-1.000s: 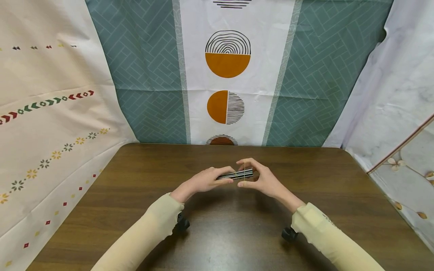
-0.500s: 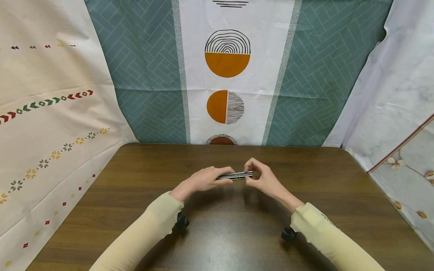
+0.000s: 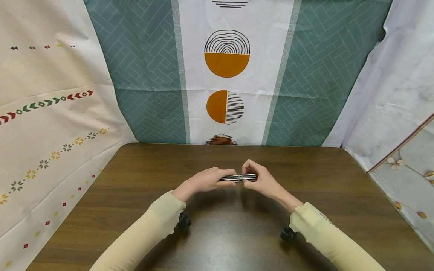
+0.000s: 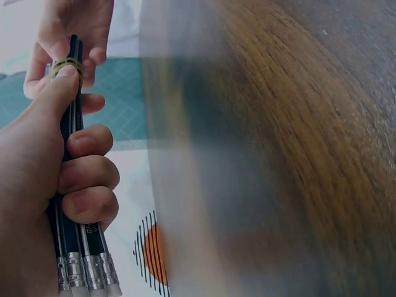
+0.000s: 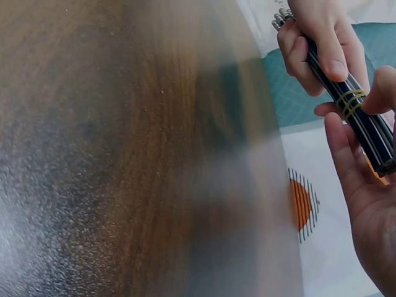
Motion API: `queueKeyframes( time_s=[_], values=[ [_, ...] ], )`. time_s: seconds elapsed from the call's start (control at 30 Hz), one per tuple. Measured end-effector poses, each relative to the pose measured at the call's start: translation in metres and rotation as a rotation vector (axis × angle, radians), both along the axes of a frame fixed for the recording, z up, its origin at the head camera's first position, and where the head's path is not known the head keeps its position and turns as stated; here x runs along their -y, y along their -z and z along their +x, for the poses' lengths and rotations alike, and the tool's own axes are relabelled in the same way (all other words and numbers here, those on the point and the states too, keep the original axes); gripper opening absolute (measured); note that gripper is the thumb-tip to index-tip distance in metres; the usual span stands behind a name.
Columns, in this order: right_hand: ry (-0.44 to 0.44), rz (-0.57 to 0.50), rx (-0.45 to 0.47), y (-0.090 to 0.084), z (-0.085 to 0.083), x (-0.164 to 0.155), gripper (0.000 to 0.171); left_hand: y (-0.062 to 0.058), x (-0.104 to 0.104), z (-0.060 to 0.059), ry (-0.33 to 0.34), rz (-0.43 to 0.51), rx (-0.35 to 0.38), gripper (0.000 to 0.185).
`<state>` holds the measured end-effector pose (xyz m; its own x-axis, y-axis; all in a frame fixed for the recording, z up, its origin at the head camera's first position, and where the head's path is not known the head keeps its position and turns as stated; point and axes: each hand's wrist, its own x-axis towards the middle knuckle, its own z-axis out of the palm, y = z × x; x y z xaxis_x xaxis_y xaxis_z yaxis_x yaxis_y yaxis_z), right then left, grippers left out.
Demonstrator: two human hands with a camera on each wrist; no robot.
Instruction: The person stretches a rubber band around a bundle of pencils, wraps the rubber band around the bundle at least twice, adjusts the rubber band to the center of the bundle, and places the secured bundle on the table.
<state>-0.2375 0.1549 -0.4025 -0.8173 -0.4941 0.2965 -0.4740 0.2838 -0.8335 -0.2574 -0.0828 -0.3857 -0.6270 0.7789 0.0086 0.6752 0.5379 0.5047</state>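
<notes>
A bundle of pencils [image 3: 237, 177] is held level above the middle of the dark wooden desk [image 3: 135, 177], clear of its surface, between the person's two hands. The left hand [image 3: 207, 180] wraps its fingers around the eraser end of the bundle, thumb lying along the shafts; the left wrist view shows the metal ferrules and pale erasers [image 4: 86, 275] sticking out below the curled fingers. The right hand [image 3: 259, 180] pinches the other end, its fingertips on and beside a yellowish rubber band [image 5: 350, 101] that circles the pencils in several turns close to that end.

The pencils are dark, almost black, with thin pale stripes running lengthwise, and lie side by side, roughly four of them by the erasers. They look light and stiff, and their lacquered shafts are probably smooth enough to slide against one another, so a full-hand hold around the middle or the ferrule end, as the left hand has, seems the safest place to keep them aligned. The band is soft and stretchy and would likely roll along the shafts if pushed; whether the points at the far end are sharpened cannot be told.

Patterned cloths [image 3: 227, 75] hang behind and beside the desk.
</notes>
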Motion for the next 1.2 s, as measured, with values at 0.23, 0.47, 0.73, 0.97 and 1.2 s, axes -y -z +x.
queueKeyframes(
  time_s=[0.23,0.47,0.73,0.97,1.2],
  values=[
    [-0.022,-0.028,0.042,0.004,0.003,0.004,0.025,0.002,-0.001,0.001,0.017,-0.015,-0.015,0.020],
    [0.014,0.008,0.038,0.008,0.004,0.008,0.025,0.003,-0.001,0.002,0.012,-0.014,-0.008,0.021],
    [-0.001,-0.054,0.074,0.011,0.006,0.008,0.017,0.008,-0.002,0.000,0.033,0.003,-0.005,0.022],
    [0.034,0.011,0.015,0.007,0.010,0.006,0.023,0.010,-0.001,0.005,-0.001,0.026,0.048,0.034],
    [0.068,0.026,0.007,-0.004,0.006,-0.013,0.033,0.002,0.005,0.003,0.006,0.088,0.079,0.026]
  ],
)
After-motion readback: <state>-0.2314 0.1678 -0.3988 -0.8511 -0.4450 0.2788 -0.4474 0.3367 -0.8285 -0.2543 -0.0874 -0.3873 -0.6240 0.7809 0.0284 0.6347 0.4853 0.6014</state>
